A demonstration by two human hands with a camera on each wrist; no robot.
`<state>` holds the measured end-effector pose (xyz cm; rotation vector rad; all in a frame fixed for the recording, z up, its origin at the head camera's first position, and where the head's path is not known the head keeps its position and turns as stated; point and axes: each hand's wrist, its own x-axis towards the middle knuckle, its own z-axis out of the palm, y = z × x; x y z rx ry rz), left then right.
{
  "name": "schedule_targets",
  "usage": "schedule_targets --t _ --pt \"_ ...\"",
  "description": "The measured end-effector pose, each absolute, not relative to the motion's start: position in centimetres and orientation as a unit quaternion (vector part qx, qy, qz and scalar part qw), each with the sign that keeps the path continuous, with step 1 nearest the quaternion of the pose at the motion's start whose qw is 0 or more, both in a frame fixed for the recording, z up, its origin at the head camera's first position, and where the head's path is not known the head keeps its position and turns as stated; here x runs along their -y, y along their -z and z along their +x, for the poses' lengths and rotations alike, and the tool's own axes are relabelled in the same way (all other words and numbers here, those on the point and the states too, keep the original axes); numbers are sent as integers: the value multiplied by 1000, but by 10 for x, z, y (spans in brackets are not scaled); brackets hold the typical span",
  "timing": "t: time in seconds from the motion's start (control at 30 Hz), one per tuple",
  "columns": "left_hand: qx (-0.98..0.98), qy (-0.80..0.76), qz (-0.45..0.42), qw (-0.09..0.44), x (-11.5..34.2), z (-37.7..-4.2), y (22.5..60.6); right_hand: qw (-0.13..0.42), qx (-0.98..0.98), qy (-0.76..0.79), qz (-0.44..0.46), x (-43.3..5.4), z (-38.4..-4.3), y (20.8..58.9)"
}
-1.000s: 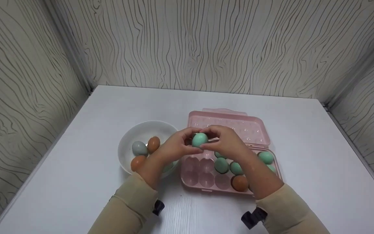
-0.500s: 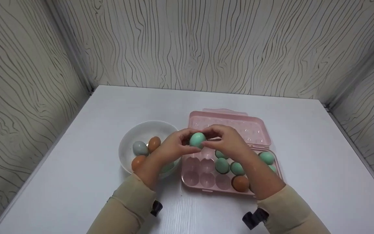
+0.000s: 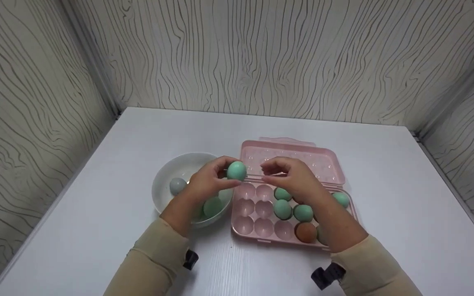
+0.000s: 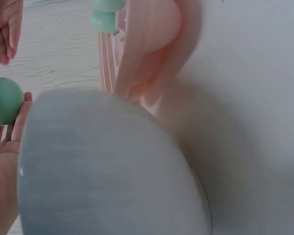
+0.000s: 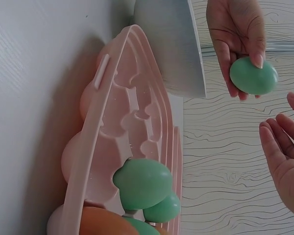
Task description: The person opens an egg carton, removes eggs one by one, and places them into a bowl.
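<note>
A green egg is pinched between the thumb and fingers of my left hand, above the right rim of the white bowl. In the right wrist view the same egg sits in those fingertips. To the right, my right hand hovers over the pink egg carton with fingers loosely bent and nothing in them. The carton lies open; several green eggs and a brown egg fill cups on its right side, partly hidden by my right forearm. Its left cups hold no eggs.
Inside the bowl lie a pale grey egg and green eggs; my left arm covers part of it. The carton's lid leans back behind the cups. Patterned panels border the white table.
Both hands were on the green egg a second ago. My right hand has let go, and my left hand has moved left toward the bowl, still holding the egg.
</note>
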<state>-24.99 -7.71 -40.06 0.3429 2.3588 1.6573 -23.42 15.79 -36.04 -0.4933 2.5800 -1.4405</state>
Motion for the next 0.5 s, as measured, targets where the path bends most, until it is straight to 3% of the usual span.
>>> schedule_targets --t 0.5 --pt "-835 -536 70 105 94 -257 422 74 -862 474 -161 -171 -236 365"
